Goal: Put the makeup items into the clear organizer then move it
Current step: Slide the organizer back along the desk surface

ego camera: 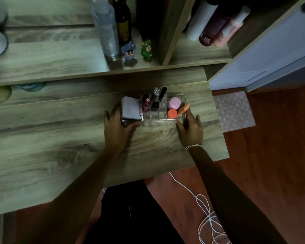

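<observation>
With items loaded, left hand (116, 127) and right hand (190, 131) grip organizer (155, 117) ends, half-closed; keep it level, slide slowly on surface (60, 155)

Dim room: wood-grain desk (60, 138) with shelves (192, 55) over reddish wooden floor (280, 155)

Two bare forearms are seen, with no sleeves reaching into view. The left hand (117, 128) is worn plain, without rings or bands that can be made out. A thin white thread bracelet (194, 147), wound in a few loose strands, is worn around the wrist of the right hand (190, 132). Black clothing (130, 213) is seen on the lower body, its fabric dark and plain, with a faint pale seam line down it.
</observation>
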`<action>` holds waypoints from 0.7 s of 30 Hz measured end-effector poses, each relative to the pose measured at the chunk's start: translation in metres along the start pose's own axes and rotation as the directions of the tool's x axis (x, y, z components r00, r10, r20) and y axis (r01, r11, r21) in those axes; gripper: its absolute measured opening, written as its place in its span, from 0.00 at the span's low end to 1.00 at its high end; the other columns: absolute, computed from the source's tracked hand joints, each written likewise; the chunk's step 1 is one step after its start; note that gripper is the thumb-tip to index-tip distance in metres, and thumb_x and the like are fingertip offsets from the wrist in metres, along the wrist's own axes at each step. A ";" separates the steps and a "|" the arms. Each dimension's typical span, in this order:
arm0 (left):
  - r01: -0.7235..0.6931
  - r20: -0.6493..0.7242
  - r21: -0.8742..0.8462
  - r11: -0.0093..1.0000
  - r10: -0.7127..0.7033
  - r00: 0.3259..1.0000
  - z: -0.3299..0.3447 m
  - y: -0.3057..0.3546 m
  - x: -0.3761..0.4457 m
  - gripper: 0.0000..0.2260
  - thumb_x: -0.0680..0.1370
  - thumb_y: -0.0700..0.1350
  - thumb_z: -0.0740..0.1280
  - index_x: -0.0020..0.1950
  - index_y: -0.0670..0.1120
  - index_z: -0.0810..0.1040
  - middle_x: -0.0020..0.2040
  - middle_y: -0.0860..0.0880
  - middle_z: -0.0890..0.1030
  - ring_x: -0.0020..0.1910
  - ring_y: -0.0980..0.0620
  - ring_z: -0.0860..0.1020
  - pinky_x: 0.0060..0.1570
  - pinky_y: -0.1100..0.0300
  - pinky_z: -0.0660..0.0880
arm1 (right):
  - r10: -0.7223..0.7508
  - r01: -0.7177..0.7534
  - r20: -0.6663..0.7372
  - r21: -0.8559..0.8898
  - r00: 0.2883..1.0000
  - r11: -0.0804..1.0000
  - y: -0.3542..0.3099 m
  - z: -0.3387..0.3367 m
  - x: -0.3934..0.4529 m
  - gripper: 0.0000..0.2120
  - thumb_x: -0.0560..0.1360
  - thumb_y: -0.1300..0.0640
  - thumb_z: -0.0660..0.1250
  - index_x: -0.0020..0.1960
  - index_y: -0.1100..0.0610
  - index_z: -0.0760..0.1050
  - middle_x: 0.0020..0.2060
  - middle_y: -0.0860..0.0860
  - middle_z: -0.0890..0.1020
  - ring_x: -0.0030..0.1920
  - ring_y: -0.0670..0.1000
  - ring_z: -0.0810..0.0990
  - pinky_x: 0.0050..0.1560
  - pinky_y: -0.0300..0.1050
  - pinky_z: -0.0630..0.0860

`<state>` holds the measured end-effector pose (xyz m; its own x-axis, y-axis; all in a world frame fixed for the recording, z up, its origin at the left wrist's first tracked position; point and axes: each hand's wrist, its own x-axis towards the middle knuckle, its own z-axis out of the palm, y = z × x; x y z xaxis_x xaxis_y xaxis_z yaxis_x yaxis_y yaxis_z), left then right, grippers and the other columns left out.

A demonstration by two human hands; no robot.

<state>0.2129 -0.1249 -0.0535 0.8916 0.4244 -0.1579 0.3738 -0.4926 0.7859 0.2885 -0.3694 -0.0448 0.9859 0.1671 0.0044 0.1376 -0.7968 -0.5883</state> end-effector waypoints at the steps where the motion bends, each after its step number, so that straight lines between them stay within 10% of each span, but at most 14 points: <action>1: 0.003 -0.003 0.016 1.000 -0.003 1.000 0.003 0.001 0.001 0.41 0.66 0.71 0.65 0.71 0.47 0.65 0.68 0.46 0.74 0.68 0.45 0.70 0.72 0.38 0.58 | -0.001 0.001 -0.005 0.000 1.000 1.000 0.001 -0.002 0.001 0.29 0.75 0.53 0.69 0.72 0.58 0.64 0.59 0.60 0.81 0.60 0.59 0.78 0.73 0.61 0.59; 21: -0.067 -0.032 0.079 0.995 0.070 0.997 0.037 0.025 0.010 0.39 0.69 0.64 0.69 0.73 0.46 0.62 0.70 0.45 0.72 0.70 0.46 0.68 0.75 0.43 0.48 | 0.012 -0.012 0.012 -0.024 1.000 1.000 0.028 -0.024 0.023 0.29 0.76 0.51 0.68 0.73 0.55 0.61 0.52 0.65 0.81 0.53 0.61 0.80 0.72 0.64 0.61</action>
<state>0.2404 -0.1607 -0.0577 0.9067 0.4135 -0.0835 0.3325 -0.5786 0.7448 0.3172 -0.4022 -0.0419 0.9864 0.1641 -0.0126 0.1279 -0.8127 -0.5684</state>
